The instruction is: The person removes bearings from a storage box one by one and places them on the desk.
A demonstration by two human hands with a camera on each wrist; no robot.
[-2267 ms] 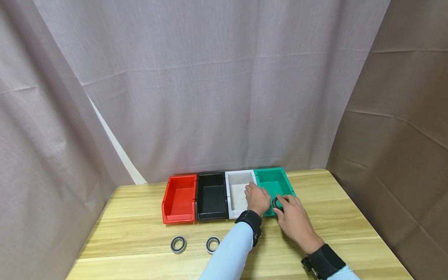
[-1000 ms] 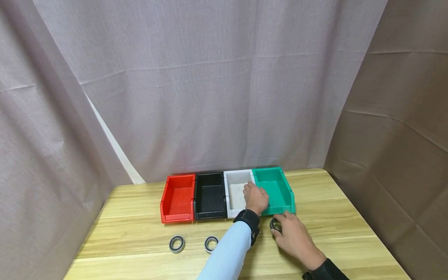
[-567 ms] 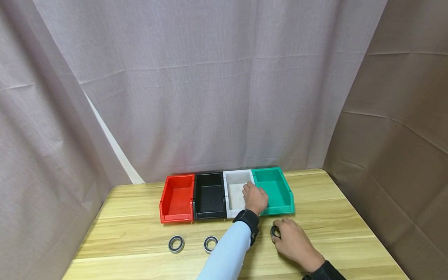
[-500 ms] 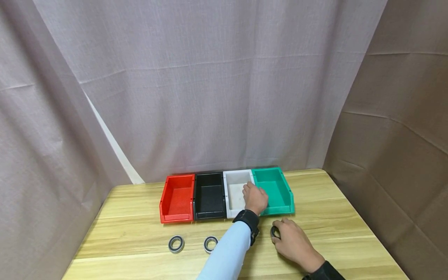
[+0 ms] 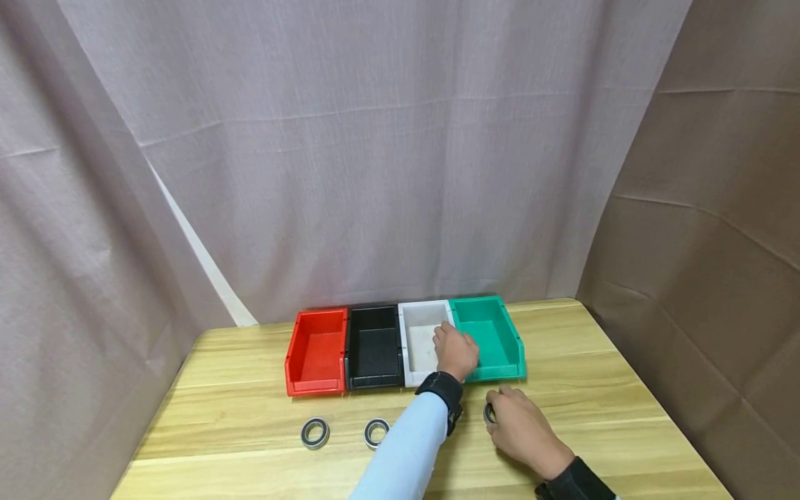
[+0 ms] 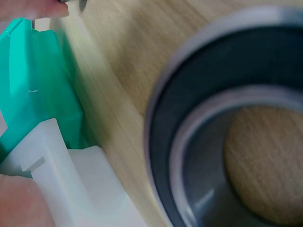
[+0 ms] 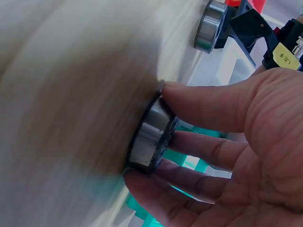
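My right hand [image 5: 521,428] pinches a ball bearing [image 7: 154,135] between thumb and fingertips, right at the wooden tabletop in front of the green bin [image 5: 494,340]. In the head view the hand covers most of this bearing. My left hand [image 5: 457,353] is at the wall between the white bin [image 5: 420,347] and the green one, its fingertips partly hidden. A second bearing [image 5: 376,434] lies flat beside my left forearm, which overlaps its edge; it looms large in the left wrist view. Farther left lies a third bearing [image 5: 314,433].
A red bin [image 5: 317,351] and a black bin [image 5: 375,347] stand in one row with the white and green ones at the back of the table [image 5: 212,417]. Behind them hangs a grey curtain [image 5: 375,173]; a brown cloth [image 5: 700,278] closes off the right side.
My right hand has brought its bearing from over the green bin's front edge back toward me, down to the tabletop. The left hand has stayed at the bins.
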